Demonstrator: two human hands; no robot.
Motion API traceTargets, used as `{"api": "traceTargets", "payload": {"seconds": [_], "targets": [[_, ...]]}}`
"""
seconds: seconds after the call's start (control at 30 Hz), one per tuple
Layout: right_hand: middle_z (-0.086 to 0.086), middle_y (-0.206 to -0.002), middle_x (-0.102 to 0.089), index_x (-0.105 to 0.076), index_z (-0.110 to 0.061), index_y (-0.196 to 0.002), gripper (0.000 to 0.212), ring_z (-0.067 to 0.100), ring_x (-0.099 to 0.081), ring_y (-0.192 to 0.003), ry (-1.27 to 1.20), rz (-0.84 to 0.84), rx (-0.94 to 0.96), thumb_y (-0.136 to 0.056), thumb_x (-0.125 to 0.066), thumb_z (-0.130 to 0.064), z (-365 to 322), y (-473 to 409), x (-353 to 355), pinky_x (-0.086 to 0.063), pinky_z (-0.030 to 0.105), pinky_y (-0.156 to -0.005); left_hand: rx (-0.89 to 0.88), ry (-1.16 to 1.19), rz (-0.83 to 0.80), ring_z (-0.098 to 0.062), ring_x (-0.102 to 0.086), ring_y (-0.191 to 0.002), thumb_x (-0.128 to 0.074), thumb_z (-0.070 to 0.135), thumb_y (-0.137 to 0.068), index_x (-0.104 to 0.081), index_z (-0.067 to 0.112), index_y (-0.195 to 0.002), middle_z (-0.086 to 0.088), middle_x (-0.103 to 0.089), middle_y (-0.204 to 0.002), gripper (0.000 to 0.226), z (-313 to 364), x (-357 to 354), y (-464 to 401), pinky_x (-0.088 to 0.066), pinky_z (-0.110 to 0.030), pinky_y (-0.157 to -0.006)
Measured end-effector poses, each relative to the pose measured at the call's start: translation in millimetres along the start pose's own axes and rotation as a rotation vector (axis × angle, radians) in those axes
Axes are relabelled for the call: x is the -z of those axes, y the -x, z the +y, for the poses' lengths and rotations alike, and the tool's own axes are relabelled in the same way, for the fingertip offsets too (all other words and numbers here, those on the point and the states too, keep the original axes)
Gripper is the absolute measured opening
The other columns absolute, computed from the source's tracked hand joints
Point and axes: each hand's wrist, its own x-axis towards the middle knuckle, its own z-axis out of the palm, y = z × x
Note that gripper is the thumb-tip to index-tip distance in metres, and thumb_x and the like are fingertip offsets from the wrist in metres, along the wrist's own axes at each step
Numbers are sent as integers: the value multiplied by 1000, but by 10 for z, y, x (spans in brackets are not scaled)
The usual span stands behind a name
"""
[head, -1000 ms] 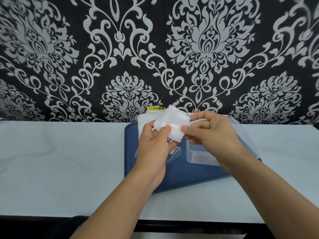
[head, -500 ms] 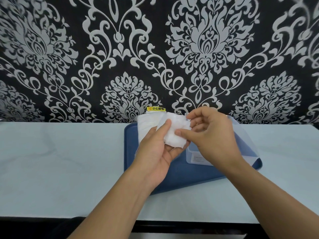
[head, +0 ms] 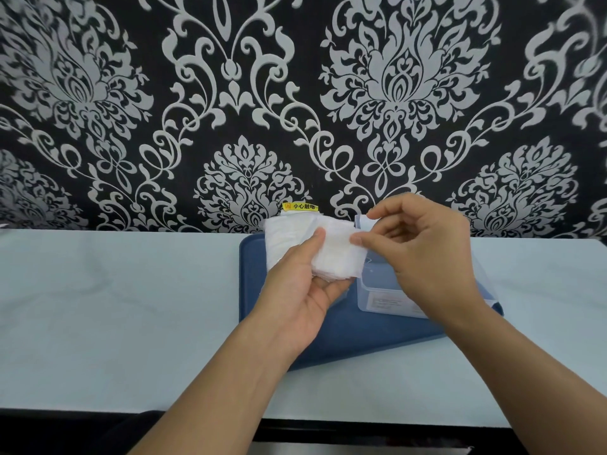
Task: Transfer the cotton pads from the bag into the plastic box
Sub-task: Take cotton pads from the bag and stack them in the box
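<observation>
While the left hand (head: 297,290) cups the stack of cotton pads (head: 335,256) w/ thumb on top, above the blue tray (head: 348,336), right hand (head: 427,254) pinches its right edge. Keep the grip square, lower straight into the plastic box (head: 381,293) just right; loose pads prob. fan out.

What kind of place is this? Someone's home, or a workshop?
Probably a room at home, or one dressed like it, though I can't be sure. The wall has ornate black-and-silver damask wallpaper, a pale counter runs along it, and a blue tray holds a clear plastic box.
</observation>
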Motion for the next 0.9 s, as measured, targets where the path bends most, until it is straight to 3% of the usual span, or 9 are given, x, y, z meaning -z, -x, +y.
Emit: {"api": "traceTargets", "payload": {"seconds": [0.07, 0.17, 0.3, 0.43, 0.5, 0.63, 0.77, 0.9], "targets": [[-3, -64, -69, -70, -17, -84, 26, 9, -61, -56, 19, -7, 22, -69, -90, -8, 6, -7, 4, -53, 17, -60, 3, 3, -9, -24, -76, -98, -63, 19, -96, -64, 14, -122, -11, -78, -108, 26, 0, -1, 7, -63, -38, -77], [2, -66, -69, -72, -16, -87, 27, 20, -63, -58, 0, -63, -30, -69, -90, -10, 25, -18, 4, -57, 26, -60, 8, 20, -22, -25, -75, -100, -63, 18, -96, -64, 12, -122, -12, -77, -109, 27, -4, -6, 19, -63, -38, -79], [-6, -77, -69, -74, -23, -88, 26, 14, -65, -61, -60, -52, -124, -69, -91, -17, 48, -15, -6, -58, 27, -63, 12, 53, -65, -28, -72, -108, -62, 16, -97, -61, 10, -127, -16, -74, -115, 31, -18, -26, 23, -61, -38, -87], [20, -90, -71, -75, -12, -93, 27, 27, -71, -71, -256, -43, -299, -70, -89, -10, 58, -1, -59, -61, 30, -64, -2, 84, -96, -27, -70, -113, -58, 15, -99, -60, 8, -130, -17, -73, -120, 31, -33, -55, 31, -60, -35, -89], [22, -87, -73, -75, -8, -90, 25, 31, -73, -75, -319, -10, -336, -69, -89, -8, 41, 13, -76, -62, 31, -65, -18, 101, -103, -27, -70, -113, -57, 14, -99, -59, 7, -130, -17, -72, -121, 32, -38, -67, 34, -60, -35, -89], [12, -73, -75, -72, -4, -78, 18, 23, -73, -67, -345, 38, -338, -70, -88, -7, 6, 40, -90, -63, 34, -67, -43, 147, -95, -29, -70, -113, -55, 13, -100, -57, 6, -129, -20, -71, -121, 30, -44, -79, 37, -56, -39, -97], [8, -75, -75, -72, -4, -74, 18, 29, -74, -72, -296, 23, -258, -69, -89, -8, 7, 30, -84, -63, 34, -70, -61, 180, -78, -28, -72, -109, -56, 13, -99, -58, 6, -129, -19, -73, -117, 31, -32, -77, 34, -59, -38, -91], [4, -82, -75, -73, -5, -74, 16, 17, -72, -79, -282, 22, -138, -69, -88, -4, 7, 26, -83, -58, 22, -69, -56, 181, -65, -29, -71, -110, -57, 15, -99, -58, 7, -130, -19, -73, -118, 32, -30, -56, 26, -59, -40, -92]]}}
